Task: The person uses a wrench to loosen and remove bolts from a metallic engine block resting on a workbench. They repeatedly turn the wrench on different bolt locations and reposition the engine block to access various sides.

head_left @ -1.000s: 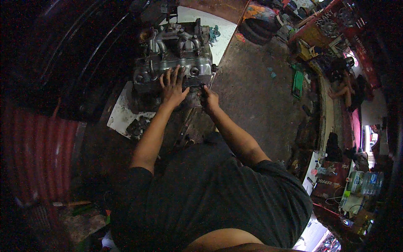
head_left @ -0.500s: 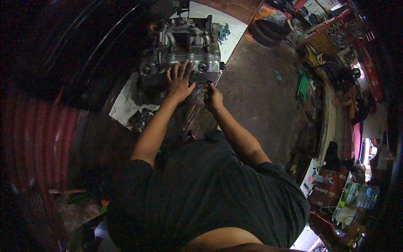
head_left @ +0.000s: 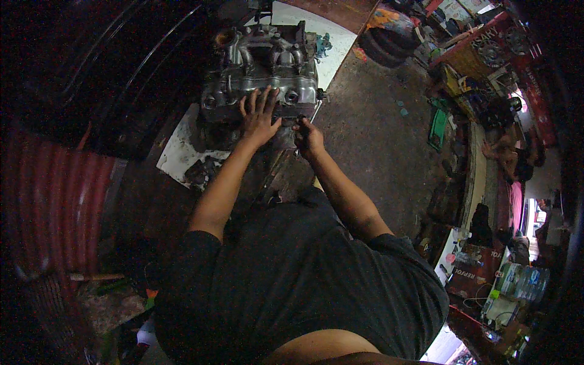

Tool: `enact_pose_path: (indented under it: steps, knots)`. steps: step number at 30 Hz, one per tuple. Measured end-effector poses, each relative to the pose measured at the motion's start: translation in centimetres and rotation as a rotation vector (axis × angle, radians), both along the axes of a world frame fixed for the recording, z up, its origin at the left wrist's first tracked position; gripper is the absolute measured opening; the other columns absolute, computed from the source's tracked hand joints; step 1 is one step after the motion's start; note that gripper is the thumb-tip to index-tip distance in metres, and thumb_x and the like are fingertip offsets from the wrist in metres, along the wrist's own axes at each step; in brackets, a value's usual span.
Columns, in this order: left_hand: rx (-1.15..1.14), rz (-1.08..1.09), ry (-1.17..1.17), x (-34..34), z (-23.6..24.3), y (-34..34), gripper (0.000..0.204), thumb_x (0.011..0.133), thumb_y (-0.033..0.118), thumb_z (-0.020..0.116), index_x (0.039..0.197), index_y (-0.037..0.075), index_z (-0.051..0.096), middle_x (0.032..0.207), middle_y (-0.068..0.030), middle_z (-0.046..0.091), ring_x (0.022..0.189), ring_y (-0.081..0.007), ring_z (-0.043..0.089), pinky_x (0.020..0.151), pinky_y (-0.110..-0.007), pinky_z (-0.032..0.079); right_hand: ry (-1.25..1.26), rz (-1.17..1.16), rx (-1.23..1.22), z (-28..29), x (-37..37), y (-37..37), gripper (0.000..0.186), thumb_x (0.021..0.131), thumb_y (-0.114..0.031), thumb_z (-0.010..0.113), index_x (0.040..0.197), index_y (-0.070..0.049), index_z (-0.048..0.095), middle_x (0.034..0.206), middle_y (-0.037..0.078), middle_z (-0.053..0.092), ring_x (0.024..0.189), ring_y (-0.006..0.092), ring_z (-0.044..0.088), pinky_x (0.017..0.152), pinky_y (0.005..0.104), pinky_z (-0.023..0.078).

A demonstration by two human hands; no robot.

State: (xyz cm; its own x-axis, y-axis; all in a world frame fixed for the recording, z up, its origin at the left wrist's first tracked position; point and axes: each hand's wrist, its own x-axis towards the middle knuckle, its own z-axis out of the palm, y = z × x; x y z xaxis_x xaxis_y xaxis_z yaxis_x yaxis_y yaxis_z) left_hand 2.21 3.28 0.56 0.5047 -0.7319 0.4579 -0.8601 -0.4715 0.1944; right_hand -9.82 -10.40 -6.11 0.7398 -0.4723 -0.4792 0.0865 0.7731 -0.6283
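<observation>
A grey metal engine assembly (head_left: 246, 82), with curved intake pipes on top and a smooth cover toward me, sits on a white board (head_left: 182, 149). My left hand (head_left: 260, 120) rests on the engine's near side, its fingers spread across the cover. At the engine's near right edge, my right hand (head_left: 309, 139) is closed, thumb up, against the metal. Whatever its fingers grip is small and dark, and too hidden to name. A thin, light rod-like piece (head_left: 316, 112) shows beside the engine's right corner.
Dark greasy parts (head_left: 204, 170) lie on the board's near left part. Black tires (head_left: 386, 45) stand at the far right, and a green tool-like object (head_left: 437, 125) lies on the floor. Cluttered shelves line the right, where another person (head_left: 517, 158) is partly visible. Red corrugated sheet (head_left: 61, 207) stands left.
The view has shifted slightly. Both hands keep almost the same places on the engine. At the right edge, the other person's arm shows more plainly.
</observation>
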Motion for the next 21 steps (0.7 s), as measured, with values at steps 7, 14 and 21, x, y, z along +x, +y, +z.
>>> enact_pose_path:
  steps: [7, 14, 21]
  knots:
    - [-0.025, -0.012, -0.015, 0.0, 0.0, 0.1, 0.092, 0.074, 0.036, 0.071, 0.148, 0.018, 0.019, 0.153, -0.0057, 0.019, 0.137, -0.0355, 0.019, 0.108, -0.059, 0.011, 0.368, -0.096, -0.594, 1.0, 0.4, -0.1, 0.025, 0.081, -0.027, 0.070, 0.078, -0.003, 0.065, 0.062, 0.004, 0.058, 0.047, 0.0141, 0.047, 0.045, 0.0282, 0.037]
    - [0.016, 0.033, -0.011, -0.1, -0.1, -0.4, 0.088, 0.076, 0.040, 0.067, 0.148, 0.023, 0.020, 0.152, -0.0032, 0.022, 0.138, -0.0306, 0.020, 0.110, -0.056, 0.010, 0.284, -0.022, -0.539, -4.7, 0.2, -2.4, 0.027, 0.084, -0.029, 0.067, 0.088, -0.002, 0.066, 0.070, 0.007, 0.063, 0.045, 0.0135, 0.044, 0.043, 0.0280, 0.036]
    - [0.002, 0.034, -0.027, 0.4, -0.9, 0.1, 0.088, 0.076, 0.040, 0.068, 0.148, 0.021, 0.021, 0.152, -0.0028, 0.021, 0.138, -0.0317, 0.019, 0.109, -0.057, 0.010, 0.139, 0.040, -0.185, -1.2, 0.0, -0.7, 0.029, 0.087, -0.030, 0.064, 0.098, -0.004, 0.063, 0.078, 0.007, 0.064, 0.048, 0.0124, 0.043, 0.042, 0.0265, 0.033]
